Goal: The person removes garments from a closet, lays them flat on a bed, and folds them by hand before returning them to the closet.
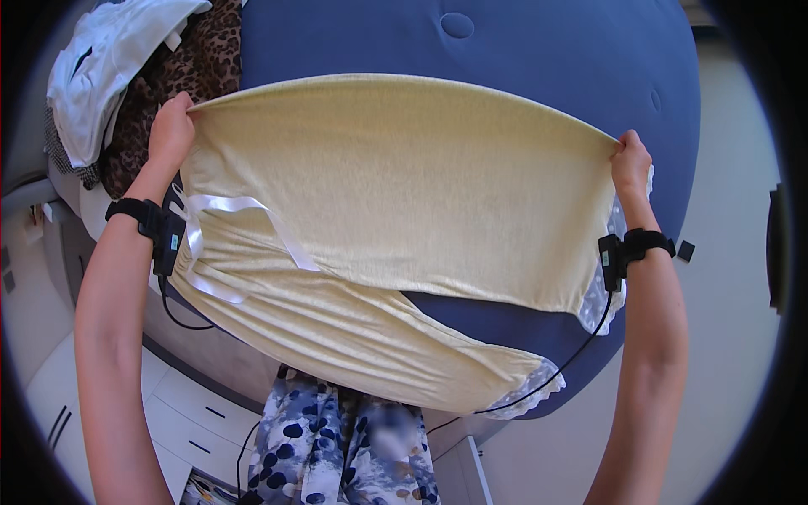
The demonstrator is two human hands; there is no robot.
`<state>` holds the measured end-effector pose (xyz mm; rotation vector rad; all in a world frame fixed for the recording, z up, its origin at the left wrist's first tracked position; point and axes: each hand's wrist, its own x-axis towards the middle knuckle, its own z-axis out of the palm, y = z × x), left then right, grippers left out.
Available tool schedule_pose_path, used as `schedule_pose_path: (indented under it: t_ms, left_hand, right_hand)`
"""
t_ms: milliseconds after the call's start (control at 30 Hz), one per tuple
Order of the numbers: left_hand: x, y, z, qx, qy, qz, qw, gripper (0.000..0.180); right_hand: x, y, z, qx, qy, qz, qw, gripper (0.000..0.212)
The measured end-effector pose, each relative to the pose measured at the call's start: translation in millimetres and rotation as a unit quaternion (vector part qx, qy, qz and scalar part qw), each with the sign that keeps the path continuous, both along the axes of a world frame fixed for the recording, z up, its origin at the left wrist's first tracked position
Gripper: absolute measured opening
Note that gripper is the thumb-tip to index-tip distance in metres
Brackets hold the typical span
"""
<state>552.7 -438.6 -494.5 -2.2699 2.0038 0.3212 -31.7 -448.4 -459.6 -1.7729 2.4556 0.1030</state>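
Observation:
Pale yellow pajama pants [404,185] lie sideways across the blue bed [539,42], with the gathered waist at the left and the leg ends at the right. My left hand [172,133] is closed on the far corner of the waist. My right hand [631,166] pinches the far edge of the leg near its lace hem [612,261]. Between my hands the far edge is pulled taut. The near leg [353,337] lies in loose folds, its lace cuff [526,391] at the bed's near edge. A white ribbon [252,210] trails from the waist.
A white garment [105,71] and leopard-print cloth [202,76] are heaped at the far left. White drawers [202,412] stand below the bed at the left. Black bands with small boxes [168,240] and cables sit on both wrists.

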Motion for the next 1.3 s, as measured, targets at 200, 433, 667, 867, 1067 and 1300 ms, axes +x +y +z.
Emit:
schedule_pose_path:
  t_ms: [200, 433, 667, 867, 1067, 1300]
  left_hand:
    - [-1, 13, -11, -0.091, 0.056, -0.056, 0.993, 0.031]
    - [-68, 85, 27, -0.103, 0.105, -0.149, 0.978, 0.04]
    - [-160, 185, 70, 0.019, 0.245, -0.177, 0.953, 0.027]
    - [-225, 219, 78, 0.124, 0.36, -0.272, 0.883, 0.022]
    - [-261, 220, 66, 0.174, 0.279, -0.3, 0.895, 0.026]
    - [-266, 217, 59, 0.164, 0.178, -0.266, 0.933, 0.018]
  right_hand:
    - [0, 15, -13, -0.065, -0.077, 0.051, 0.994, 0.031]
    - [-53, 117, -3, -0.035, 0.0, -0.048, 0.998, 0.026]
    - [-35, 265, 47, 0.016, -0.052, -0.084, 0.995, 0.024]
    - [-34, 384, 68, 0.081, -0.08, -0.189, 0.975, 0.032]
    - [-48, 422, 72, 0.11, -0.164, -0.307, 0.931, 0.021]
    - [-87, 394, 68, -0.025, -0.093, -0.209, 0.973, 0.004]
